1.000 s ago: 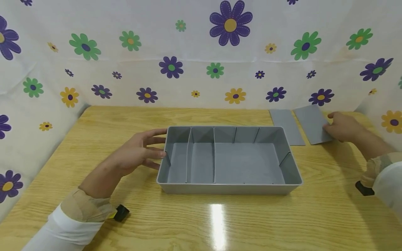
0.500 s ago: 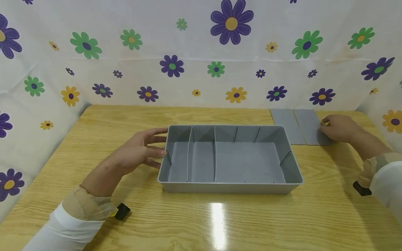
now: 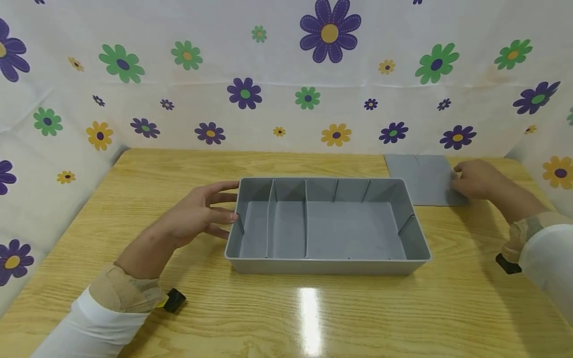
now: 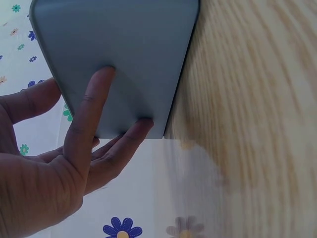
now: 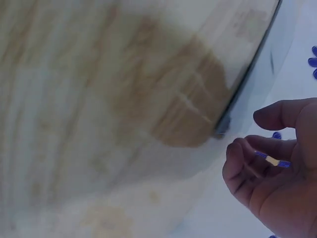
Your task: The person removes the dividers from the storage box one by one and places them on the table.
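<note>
A long grey plastic box (image 3: 353,231) stands upright on the table, with two thin dividers (image 3: 306,219) fitted across its left part. My left hand (image 3: 197,214) touches the box's left end with spread, mostly straight fingers; the left wrist view shows fingertips (image 4: 101,77) against the outer end wall (image 4: 133,39). At the back right, two flat grey panels (image 3: 433,181) lie together, perhaps overlapping. Beside their right edge, my right hand (image 3: 479,181) has loosely bent fingers. In the right wrist view the thumb stands away from those fingers, with nothing pinched between.
The wooden table (image 3: 215,318) runs back to a white cloth (image 3: 277,59) printed with flowers, which also rises at both sides. A black wrist device (image 3: 174,300) sticks out from the left cuff.
The right-hand panel was lifted and tilted, then came down flat. It has slid left against or over the other panel, and my right hand moved left with it. My left hand stays put.
</note>
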### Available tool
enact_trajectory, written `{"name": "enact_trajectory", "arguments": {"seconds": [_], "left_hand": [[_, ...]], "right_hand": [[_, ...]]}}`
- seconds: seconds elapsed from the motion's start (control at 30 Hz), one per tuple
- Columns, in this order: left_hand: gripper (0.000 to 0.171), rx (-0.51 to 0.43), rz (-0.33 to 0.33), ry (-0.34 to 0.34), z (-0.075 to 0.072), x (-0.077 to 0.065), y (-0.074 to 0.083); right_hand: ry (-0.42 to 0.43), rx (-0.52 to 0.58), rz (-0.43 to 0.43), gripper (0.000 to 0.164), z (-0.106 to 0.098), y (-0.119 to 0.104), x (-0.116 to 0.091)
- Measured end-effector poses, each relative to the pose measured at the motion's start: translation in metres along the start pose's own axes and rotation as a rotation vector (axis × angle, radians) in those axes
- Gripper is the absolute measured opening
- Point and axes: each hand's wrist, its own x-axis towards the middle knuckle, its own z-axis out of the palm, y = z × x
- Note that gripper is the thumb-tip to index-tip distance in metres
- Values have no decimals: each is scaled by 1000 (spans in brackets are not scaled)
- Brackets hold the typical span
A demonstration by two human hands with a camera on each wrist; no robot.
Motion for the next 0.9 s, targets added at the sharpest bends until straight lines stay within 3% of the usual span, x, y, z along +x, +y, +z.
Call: {"name": "enact_trajectory", "arguments": {"seconds": [0.17, 0.3, 0.43, 0.63, 0.77, 0.9], "left_hand": [[73, 5, -6, 0, 1, 0, 0], [72, 2, -4, -3, 2, 1, 1], [72, 14, -7, 13, 2, 0, 2], [72, 14, -16, 16, 2, -1, 2], [73, 15, -17, 17, 2, -1, 2], [73, 13, -13, 14, 2, -1, 3]], "right_hand": [[68, -31, -74, 41, -29, -39, 0], [128, -19, -160, 39, -59, -97, -13], [153, -29, -324, 39, -77, -156, -25], [96, 3, -615, 46, -81, -211, -35], [61, 34, -814, 56, -79, -233, -39], [16, 55, -931, 66, -74, -249, -41]]}}
